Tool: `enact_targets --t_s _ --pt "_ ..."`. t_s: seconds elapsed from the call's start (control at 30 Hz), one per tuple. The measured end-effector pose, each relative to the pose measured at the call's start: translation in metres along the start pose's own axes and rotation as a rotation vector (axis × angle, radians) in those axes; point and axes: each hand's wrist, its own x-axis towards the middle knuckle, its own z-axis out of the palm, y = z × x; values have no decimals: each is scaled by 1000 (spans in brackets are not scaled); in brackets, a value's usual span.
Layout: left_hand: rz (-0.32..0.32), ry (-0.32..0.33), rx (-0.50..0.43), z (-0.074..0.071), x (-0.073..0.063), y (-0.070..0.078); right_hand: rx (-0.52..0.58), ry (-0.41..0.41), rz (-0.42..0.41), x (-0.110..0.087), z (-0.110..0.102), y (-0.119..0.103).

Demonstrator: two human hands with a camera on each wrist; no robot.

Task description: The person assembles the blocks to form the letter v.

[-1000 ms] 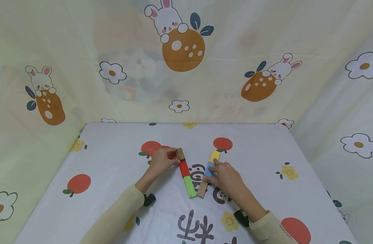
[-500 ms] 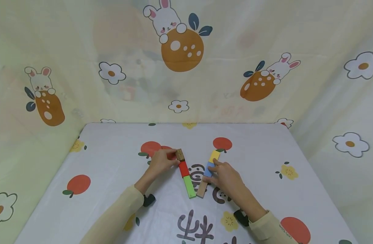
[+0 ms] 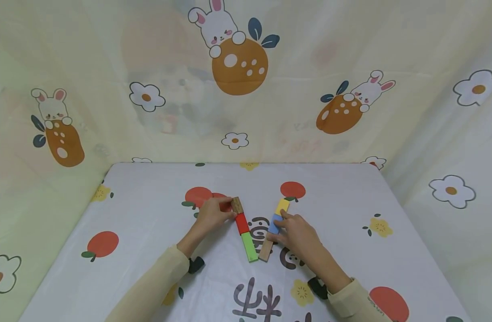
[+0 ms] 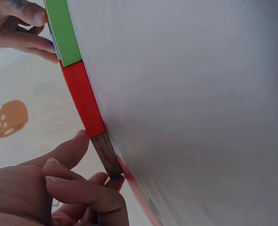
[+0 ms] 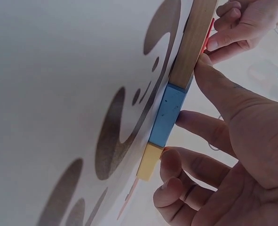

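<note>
Two slanting rows of blocks lie on the table, close at their near ends. The left row runs from a green block (image 3: 250,247) through a red block (image 3: 242,223) to a dark brown wooden block (image 3: 237,205). My left hand (image 3: 209,215) holds the dark brown block between index finger and thumb, the thumb near its joint with the red one. The right row has a tan wooden block (image 3: 266,248), a blue block (image 5: 167,115) and a yellow block (image 5: 150,162). My right hand (image 3: 300,232) rests its thumb on the tan block and extended fingers on the blue and yellow ones.
A white cloth (image 3: 141,201) printed with fruit, flowers and dark lettering covers the table. Patterned curtains (image 3: 278,116) hang behind the table and at both sides. A small black device (image 3: 196,264) sits at the left wrist, another black device (image 3: 318,287) at the right.
Both hands keep their places on the blocks, and the rows look the same. The whole head view has shifted very slightly.
</note>
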Motion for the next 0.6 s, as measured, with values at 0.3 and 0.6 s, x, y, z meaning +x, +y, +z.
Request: enact_targets --t_s 0.3,0.6 --pt "4 1 13 0 -1 2 -2 1 -2 1 0 0" --pt "15 4 23 0 0 3 5 8 -12 0 0 2"
